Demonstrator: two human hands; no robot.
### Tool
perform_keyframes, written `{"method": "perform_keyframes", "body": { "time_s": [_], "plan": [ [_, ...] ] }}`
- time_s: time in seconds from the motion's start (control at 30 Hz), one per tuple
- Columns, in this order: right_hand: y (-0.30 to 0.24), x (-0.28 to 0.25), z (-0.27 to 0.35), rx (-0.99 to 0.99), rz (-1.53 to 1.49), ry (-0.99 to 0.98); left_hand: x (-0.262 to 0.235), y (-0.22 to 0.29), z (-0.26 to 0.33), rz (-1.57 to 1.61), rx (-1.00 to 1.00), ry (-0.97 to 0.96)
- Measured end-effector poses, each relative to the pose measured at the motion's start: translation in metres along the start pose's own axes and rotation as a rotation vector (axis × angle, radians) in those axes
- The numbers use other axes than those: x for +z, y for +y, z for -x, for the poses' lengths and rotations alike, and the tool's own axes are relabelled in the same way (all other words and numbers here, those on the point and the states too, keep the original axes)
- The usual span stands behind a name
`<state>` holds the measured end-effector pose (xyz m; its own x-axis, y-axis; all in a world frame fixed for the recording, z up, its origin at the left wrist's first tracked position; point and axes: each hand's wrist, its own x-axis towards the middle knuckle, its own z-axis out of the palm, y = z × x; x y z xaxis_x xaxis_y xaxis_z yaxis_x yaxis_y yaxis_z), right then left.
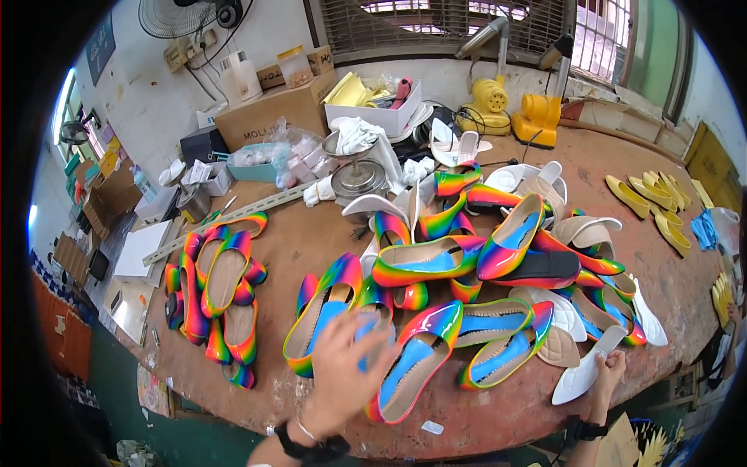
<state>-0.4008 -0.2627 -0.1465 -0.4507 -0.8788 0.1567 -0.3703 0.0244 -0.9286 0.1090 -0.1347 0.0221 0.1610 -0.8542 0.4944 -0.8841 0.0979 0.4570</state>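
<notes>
My left hand (339, 364) is over the near edge of the shoe pile, smeared by motion, so its grip is unclear. Close to its fingers lie a rainbow flat shoe (415, 366) with a blue patch inside and another rainbow flat (319, 315) partly behind the hand. At the near right, my right hand (611, 373) pinches a white quilted insole (574, 381) by its edge, just above the table. More rainbow flats (498, 354) are heaped in the middle, with white and beige insoles (559, 347) among them.
At the left is a separate group of rainbow flats with beige insides (226, 279). Yellow shoes (657, 194) sit at the far right. Behind the heap stand a metal scale (360, 179), a white box (372, 114) and yellow blowers (537, 119). A metal strip (226, 222) lies left.
</notes>
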Motion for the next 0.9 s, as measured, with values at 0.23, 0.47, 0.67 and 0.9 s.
{"method": "perform_keyframes", "body": {
  "time_s": [0.23,0.47,0.67,0.9],
  "plan": [
    [-0.030,0.007,0.030,-0.100,0.130,0.056,0.110,-0.102,-0.185,0.440,-0.379,-0.393],
    [-0.068,-0.043,0.043,-0.065,0.293,0.043,0.194,-0.162,-0.231,0.299,-0.817,-0.064],
    [-0.070,-0.053,0.040,-0.071,0.108,0.062,0.125,-0.096,-0.223,1.017,-0.422,0.591],
    [-0.163,0.014,0.085,-0.521,0.033,-0.122,0.058,0.048,-0.147,1.514,-0.453,-0.276]
  ]
}}
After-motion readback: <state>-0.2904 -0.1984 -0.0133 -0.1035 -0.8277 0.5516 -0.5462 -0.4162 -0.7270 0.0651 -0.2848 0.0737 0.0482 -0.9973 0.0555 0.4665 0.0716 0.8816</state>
